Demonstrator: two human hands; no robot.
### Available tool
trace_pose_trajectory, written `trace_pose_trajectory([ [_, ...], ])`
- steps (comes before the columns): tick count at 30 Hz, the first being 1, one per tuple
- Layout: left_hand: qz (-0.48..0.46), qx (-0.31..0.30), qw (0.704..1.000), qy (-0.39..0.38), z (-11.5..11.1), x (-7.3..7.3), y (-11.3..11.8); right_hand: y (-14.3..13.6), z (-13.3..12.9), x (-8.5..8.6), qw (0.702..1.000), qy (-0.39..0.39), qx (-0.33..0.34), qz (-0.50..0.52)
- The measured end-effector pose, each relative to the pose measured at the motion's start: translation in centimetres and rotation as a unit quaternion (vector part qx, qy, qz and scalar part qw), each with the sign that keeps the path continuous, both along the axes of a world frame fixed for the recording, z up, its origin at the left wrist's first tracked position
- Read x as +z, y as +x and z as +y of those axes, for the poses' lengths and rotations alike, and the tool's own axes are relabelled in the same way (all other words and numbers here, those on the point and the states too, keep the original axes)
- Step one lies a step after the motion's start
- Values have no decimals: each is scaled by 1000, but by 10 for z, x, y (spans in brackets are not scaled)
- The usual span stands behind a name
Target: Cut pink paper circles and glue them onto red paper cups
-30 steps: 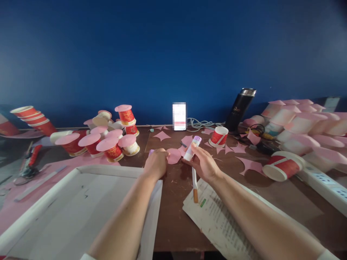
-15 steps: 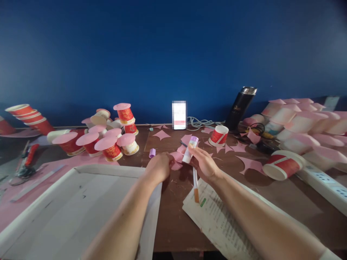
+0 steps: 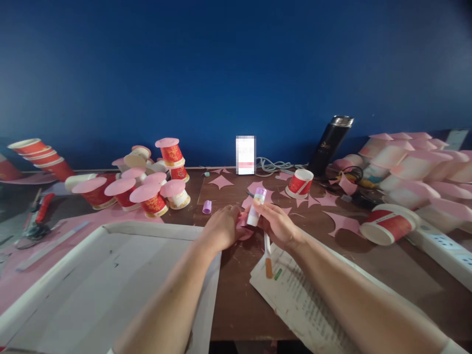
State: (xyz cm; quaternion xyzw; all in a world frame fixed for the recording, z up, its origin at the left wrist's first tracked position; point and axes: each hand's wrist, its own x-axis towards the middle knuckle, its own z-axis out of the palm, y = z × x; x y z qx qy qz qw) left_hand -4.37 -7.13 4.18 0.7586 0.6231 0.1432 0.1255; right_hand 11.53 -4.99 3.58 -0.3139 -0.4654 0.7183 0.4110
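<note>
My right hand (image 3: 277,223) is closed round a white glue stick (image 3: 253,215) with a purple end, held tilted over the table. Just to its left, my left hand (image 3: 222,227) pinches a pink paper piece (image 3: 244,233), partly hidden by the fingers and the glue stick. The stick's lower end is close to the paper; whether they touch I cannot tell. A purple cap (image 3: 207,207) stands beyond my left hand. Below my right hand, a slim white stick with a brown end (image 3: 268,265) rests partly on a printed sheet (image 3: 295,290).
Red paper cups topped with pink discs (image 3: 149,196) crowd the left, and more pink-topped cups (image 3: 409,162) are piled right. A white tray (image 3: 155,231), a red cup (image 3: 299,184), a black flask (image 3: 332,142), a power strip (image 3: 442,246) and pink scraps (image 3: 342,223) lie around.
My left hand has shifted slightly right, nearer the glue stick, covering more of the pink paper. The glue stick has moved slightly down in my right hand's grip. The view has shifted a little.
</note>
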Motion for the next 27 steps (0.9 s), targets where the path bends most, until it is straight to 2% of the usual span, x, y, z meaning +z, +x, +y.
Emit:
trace_pose_trajectory([
  [9, -16, -18, 999, -27, 3, 2, -1, -2, -1, -4, 1000, 16, 17, -17],
  [13, -83, -41, 994, -49, 5, -2, -8, 3, 1, -4, 990, 100, -22, -96],
  [15, -123, -39, 989, -70, 7, -4, -13, 5, 0, -2, 969, 184, -32, -164],
  [19, -195, -33, 974, -109, 13, -9, -19, 4, -7, 1, 902, 320, -16, -289],
  [23, -229, -49, 966, -108, 17, -11, -22, -2, -13, 0, 853, 376, -7, -363],
  [27, -233, -46, 964, -119, 17, -10, -24, -5, -12, -6, 830, 392, -3, -396],
])
